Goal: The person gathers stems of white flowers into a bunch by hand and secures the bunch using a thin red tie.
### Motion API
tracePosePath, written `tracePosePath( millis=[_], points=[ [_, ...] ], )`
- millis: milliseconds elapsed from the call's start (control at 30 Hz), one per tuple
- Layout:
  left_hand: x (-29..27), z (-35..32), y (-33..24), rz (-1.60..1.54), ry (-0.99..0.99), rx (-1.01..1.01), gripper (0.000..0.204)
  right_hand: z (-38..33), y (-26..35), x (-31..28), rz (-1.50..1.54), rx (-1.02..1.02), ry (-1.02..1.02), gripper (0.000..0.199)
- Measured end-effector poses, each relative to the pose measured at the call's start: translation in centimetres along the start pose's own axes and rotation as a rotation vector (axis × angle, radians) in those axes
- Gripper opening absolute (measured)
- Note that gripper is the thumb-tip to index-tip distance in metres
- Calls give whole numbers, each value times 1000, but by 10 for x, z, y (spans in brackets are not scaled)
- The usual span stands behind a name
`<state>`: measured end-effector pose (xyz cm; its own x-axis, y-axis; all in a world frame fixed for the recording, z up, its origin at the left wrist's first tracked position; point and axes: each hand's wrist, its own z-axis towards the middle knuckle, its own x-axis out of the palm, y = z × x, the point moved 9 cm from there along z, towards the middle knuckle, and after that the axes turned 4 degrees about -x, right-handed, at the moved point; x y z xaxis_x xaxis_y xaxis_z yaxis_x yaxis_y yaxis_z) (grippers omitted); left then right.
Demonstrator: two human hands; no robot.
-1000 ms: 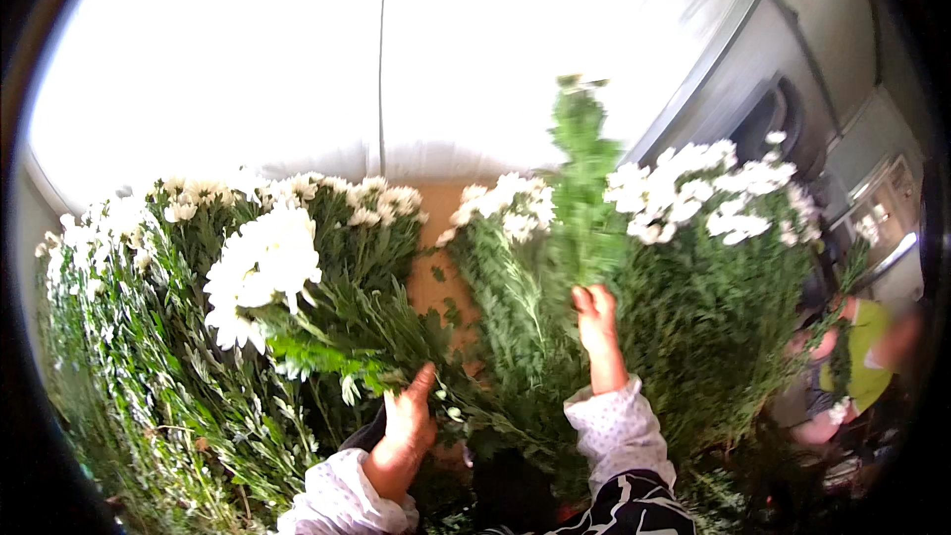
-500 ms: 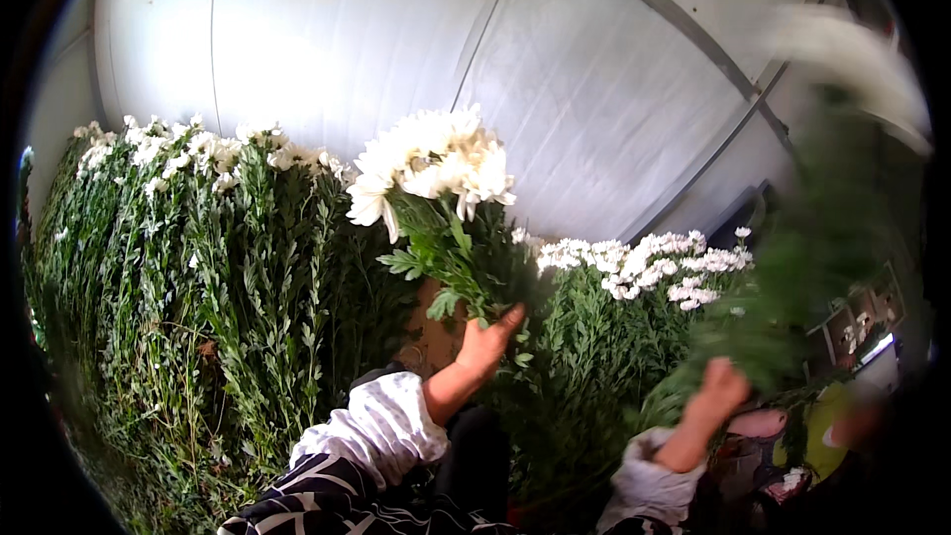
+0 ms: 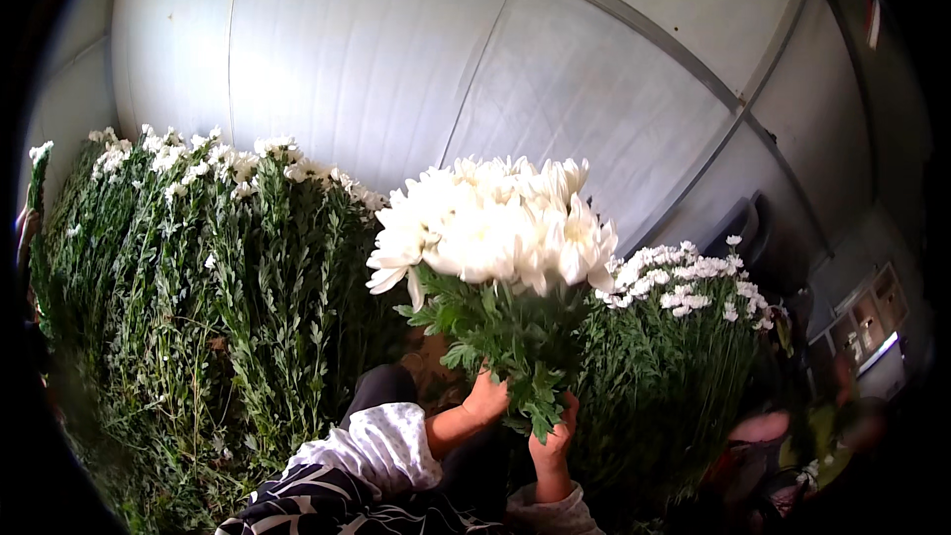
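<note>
A full bunch of white chrysanthemums [image 3: 495, 228] stands upright in front of me, its large blooms on top and green leaves below. My left hand [image 3: 485, 398] is closed round the stems on the left side, its fingers partly behind the leaves. On the right side, just below the leaves, my right hand [image 3: 555, 433] grips the same bunch. Leaves cover part of both hands, and the lower stems are hidden.
At the left, a tall bank of white chrysanthemums [image 3: 218, 267] leans along the pale panel wall [image 3: 357, 50]. Another stand of smaller white blooms [image 3: 684, 282] is at the right. Someone's hand [image 3: 28, 223] shows at the far left edge beside a flower stem.
My right hand has swung in from the far right with its blurred flowers, which now join those in my left hand as one larger bunch. The view has shifted slightly.
</note>
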<state>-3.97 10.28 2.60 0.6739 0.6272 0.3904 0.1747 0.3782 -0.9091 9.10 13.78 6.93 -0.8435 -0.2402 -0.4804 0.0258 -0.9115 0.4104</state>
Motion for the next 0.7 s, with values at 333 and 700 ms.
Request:
tracePosePath(
  millis=[333,700],
  points=[
    [8,-11,16,138,328,2,21,-39,-41,14,175,284,-48,23],
    [28,-17,31,216,612,-1,22,-54,-24,24,107,218,74,30]
  ],
)
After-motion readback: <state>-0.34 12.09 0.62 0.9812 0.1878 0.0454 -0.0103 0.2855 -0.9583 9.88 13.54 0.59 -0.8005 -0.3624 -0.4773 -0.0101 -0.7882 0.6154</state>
